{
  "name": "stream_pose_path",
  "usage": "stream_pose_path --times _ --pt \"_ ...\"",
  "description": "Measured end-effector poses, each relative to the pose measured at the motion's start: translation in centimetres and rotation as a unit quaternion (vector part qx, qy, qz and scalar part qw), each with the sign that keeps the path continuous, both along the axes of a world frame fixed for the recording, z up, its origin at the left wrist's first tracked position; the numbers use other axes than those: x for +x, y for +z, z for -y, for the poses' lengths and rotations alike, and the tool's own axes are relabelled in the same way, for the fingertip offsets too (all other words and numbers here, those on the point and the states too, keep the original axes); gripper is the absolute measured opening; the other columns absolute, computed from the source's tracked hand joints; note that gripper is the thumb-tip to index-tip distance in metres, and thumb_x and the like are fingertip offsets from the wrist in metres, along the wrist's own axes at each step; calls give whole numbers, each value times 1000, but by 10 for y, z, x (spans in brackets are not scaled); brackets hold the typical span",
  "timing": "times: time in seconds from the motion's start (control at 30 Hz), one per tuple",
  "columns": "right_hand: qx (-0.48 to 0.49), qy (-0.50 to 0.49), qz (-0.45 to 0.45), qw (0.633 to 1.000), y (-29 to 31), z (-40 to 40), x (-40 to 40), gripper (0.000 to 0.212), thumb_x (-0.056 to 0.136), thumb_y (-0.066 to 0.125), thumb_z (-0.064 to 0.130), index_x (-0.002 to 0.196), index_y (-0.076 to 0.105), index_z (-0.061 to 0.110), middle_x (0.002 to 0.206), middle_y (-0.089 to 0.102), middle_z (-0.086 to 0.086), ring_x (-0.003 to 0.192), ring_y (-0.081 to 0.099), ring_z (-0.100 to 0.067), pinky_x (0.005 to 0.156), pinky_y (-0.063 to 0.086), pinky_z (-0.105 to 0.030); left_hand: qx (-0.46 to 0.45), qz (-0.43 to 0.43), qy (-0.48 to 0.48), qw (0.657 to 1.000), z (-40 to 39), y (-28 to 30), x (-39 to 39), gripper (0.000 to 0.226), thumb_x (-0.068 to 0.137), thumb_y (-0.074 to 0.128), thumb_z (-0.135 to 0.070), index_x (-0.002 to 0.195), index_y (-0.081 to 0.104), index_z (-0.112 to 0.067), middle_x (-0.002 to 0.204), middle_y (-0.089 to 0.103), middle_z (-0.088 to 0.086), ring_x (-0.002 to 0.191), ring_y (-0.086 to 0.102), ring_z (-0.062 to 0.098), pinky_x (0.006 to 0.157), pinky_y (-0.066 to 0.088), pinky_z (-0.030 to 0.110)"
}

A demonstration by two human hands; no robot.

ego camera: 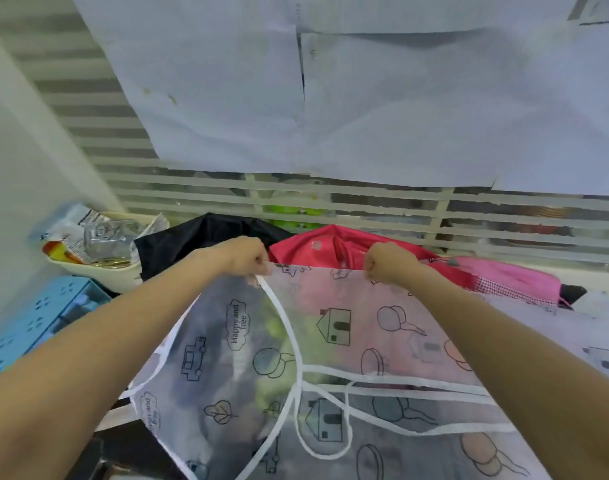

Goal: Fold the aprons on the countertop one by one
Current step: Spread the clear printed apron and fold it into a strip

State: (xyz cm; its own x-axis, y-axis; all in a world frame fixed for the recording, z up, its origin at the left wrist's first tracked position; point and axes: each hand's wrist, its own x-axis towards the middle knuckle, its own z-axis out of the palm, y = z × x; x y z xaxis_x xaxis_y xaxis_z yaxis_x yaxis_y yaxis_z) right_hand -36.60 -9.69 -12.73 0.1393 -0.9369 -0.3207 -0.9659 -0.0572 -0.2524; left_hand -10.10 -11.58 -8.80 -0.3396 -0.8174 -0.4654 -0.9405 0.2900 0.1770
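A see-through apron (pixel 330 341) printed with houses, cars and trees hangs in front of me, its white straps (pixel 296 368) looping across it. My left hand (pixel 247 256) pinches its top edge at the left. My right hand (pixel 386 263) pinches the same edge at the right. The cloth is lifted and stretched between both fists. Behind it on the countertop lie a black apron (pixel 199 237), a red apron (pixel 330 245) and a pink apron (pixel 517 277) in a crumpled row.
A cream basket (pixel 123 273) stuffed with wrappers stands at the back left, beside a blue perforated box (pixel 36 323). A slatted window with white sheets (pixel 365 98) hung over it closes the back. A white wall rises at the left.
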Motion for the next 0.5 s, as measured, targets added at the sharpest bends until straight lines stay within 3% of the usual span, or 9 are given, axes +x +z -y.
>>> stream_pose_path --times 0.07,0.17,0.2,0.3,0.4,0.5 --pt "-2 33 1 999 6 1 18 15 88 53 6 76 59 13 77 59 1 77 60 -21 74 51 -30 17 -16 20 1000 -1 5 14 29 93 56 -24 65 63 -22 58 65 -13 56 56 -10 63 35 15" --pt "-10 113 63 992 15 4 68 7 89 58 13 94 63 13 84 58 3 73 56 -14 69 49 -23 13 -50 21 998 -2 7 15 26 93 56 -22 68 63 -18 63 66 -12 61 58 -7 63 37 15" --pt "-19 132 59 989 18 5 81 5 89 58 13 86 62 13 78 56 2 67 52 -13 65 47 -24 10 -58 18 998 -3 8 12 28 93 57 -21 65 61 -21 62 65 -12 60 58 -6 61 36 14" --pt "-46 123 10 991 22 11 103 27 88 57 9 63 50 17 66 51 2 59 50 -16 64 50 -31 27 -62 18 998 -3 11 25 24 91 57 -16 68 61 -23 65 66 -12 64 62 -3 67 42 17" --pt "-63 107 -26 992 24 18 105 34 87 54 8 57 43 17 59 44 3 50 42 -12 48 38 -23 57 -67 62 994 -3 18 66 17 89 58 -9 80 67 -19 70 67 -9 68 62 3 77 46 22" --pt "-73 83 -34 993 28 24 110 37 88 53 7 55 40 16 58 39 2 51 40 -14 48 34 -23 80 -37 105 991 -2 28 109 10 85 65 -8 88 71 -15 77 64 -4 78 57 12 80 46 28"
